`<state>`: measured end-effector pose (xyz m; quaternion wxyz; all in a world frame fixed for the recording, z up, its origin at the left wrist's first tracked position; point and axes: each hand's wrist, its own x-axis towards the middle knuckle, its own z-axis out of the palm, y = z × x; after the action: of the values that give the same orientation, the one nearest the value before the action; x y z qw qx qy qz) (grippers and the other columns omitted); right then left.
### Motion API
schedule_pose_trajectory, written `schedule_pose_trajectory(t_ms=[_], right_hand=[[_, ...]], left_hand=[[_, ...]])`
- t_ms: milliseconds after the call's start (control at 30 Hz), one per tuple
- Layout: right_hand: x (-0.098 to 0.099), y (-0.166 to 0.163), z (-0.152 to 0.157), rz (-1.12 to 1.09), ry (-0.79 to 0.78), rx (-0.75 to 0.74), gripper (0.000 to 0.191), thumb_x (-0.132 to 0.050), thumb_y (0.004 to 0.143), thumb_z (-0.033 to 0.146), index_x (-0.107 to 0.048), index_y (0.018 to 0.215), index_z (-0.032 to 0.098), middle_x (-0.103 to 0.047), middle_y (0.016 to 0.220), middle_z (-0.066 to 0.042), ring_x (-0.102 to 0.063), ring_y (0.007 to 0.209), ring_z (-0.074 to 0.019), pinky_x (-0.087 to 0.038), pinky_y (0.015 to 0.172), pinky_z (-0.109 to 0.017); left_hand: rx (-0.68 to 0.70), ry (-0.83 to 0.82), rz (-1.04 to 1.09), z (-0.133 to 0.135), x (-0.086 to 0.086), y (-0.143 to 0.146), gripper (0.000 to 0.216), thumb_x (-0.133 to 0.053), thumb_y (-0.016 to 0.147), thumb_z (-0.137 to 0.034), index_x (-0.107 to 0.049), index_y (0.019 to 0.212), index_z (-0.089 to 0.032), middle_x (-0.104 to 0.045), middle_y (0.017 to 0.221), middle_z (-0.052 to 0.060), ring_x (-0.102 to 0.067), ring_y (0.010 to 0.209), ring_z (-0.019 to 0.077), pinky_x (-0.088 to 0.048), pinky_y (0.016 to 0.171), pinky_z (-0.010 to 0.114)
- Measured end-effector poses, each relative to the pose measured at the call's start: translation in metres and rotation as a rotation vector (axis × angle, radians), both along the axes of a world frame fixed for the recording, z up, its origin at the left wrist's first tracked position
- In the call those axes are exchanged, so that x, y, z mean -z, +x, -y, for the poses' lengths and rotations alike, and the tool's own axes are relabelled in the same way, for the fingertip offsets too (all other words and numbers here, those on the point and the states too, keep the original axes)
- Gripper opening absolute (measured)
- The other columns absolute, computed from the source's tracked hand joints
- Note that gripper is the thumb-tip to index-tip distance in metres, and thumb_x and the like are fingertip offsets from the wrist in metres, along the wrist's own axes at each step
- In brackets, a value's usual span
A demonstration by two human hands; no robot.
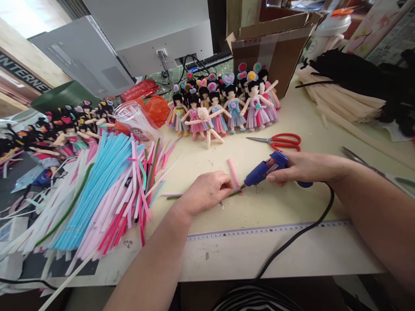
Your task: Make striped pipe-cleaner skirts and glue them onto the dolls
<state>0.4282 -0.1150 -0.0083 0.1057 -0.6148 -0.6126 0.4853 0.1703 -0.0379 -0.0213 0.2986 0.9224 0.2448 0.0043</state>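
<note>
My right hand [303, 168] grips a blue glue gun [264, 168], its nozzle pointing left and down at the cream table [259, 207]. The tip meets a short pink pipe-cleaner piece [232, 172] beside my left hand [207, 190]. That hand's fingers are pinched on thin pink and green pipe-cleaner strands [173, 196] lying flat on the table. The gun's black cord [301, 233] runs back over the table's front edge.
A big heap of blue, pink and white pipe cleaners [97, 190] lies at left. Finished pipe-cleaner dolls [227, 106] stand behind, with more dolls [65, 129] lying at far left. Red scissors [282, 140], a cardboard box [272, 43], a clear cup [136, 121] and beige pipe cleaners [343, 103] surround the spot.
</note>
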Motion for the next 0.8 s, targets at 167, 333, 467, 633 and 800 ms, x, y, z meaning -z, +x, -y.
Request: schedule_pose_trajectory(t_ms=[167,333,467,633,800], right_hand=[[0.0033,0.0028,-0.0011,0.013,0.034,0.017,0.045,-0.065,0.069,0.065,-0.064,0.087,0.023,-0.066,0.072,-0.001,-0.061,0.074,-0.0223,-0.046,0.063,-0.030],[0.0012,0.0038,0.0004,-0.011,0.085,0.032,0.041,-0.067,0.068,0.061,-0.067,0.084,0.023,-0.068,0.070,-0.001,-0.062,0.073,-0.0228,-0.046,0.062,-0.030],[-0.0028,-0.0001,0.0012,-0.015,0.080,0.000,0.044,-0.066,0.067,0.064,-0.068,0.082,0.023,-0.068,0.069,-0.001,-0.062,0.072,-0.0226,-0.047,0.062,-0.030],[-0.0025,-0.0025,0.0006,0.017,0.052,-0.025,0.046,-0.065,0.068,0.066,-0.071,0.085,0.023,-0.068,0.068,-0.001,-0.062,0.070,-0.0216,-0.046,0.060,-0.029],[-0.0019,-0.0031,0.0007,0.019,0.047,-0.035,0.046,-0.064,0.070,0.064,-0.072,0.091,0.024,-0.067,0.068,0.001,-0.062,0.069,-0.0205,-0.046,0.060,-0.029]], left_hand=[[-0.002,-0.005,-0.011,0.0006,-0.0003,0.0015,0.014,-0.059,0.089,-0.021,-0.064,0.076,-0.018,-0.067,0.079,-0.001,-0.059,0.077,0.0144,-0.040,0.069,0.025],[-0.017,-0.016,-0.021,0.0022,-0.0025,0.0025,0.013,-0.060,0.089,-0.021,-0.065,0.077,-0.018,-0.067,0.080,0.000,-0.060,0.077,0.0143,-0.040,0.070,0.025],[-0.028,-0.013,-0.022,0.0031,-0.0033,0.0028,0.013,-0.061,0.088,-0.020,-0.065,0.076,-0.019,-0.065,0.078,-0.001,-0.059,0.076,0.0141,-0.040,0.069,0.025],[-0.028,0.011,-0.018,0.0028,-0.0011,0.0029,0.013,-0.061,0.086,-0.017,-0.064,0.074,-0.019,-0.064,0.077,-0.002,-0.058,0.073,0.0135,-0.039,0.067,0.025],[-0.032,0.002,-0.010,0.0032,0.0002,0.0032,0.013,-0.060,0.085,-0.016,-0.063,0.074,-0.019,-0.064,0.076,-0.002,-0.058,0.073,0.0135,-0.039,0.067,0.025]])
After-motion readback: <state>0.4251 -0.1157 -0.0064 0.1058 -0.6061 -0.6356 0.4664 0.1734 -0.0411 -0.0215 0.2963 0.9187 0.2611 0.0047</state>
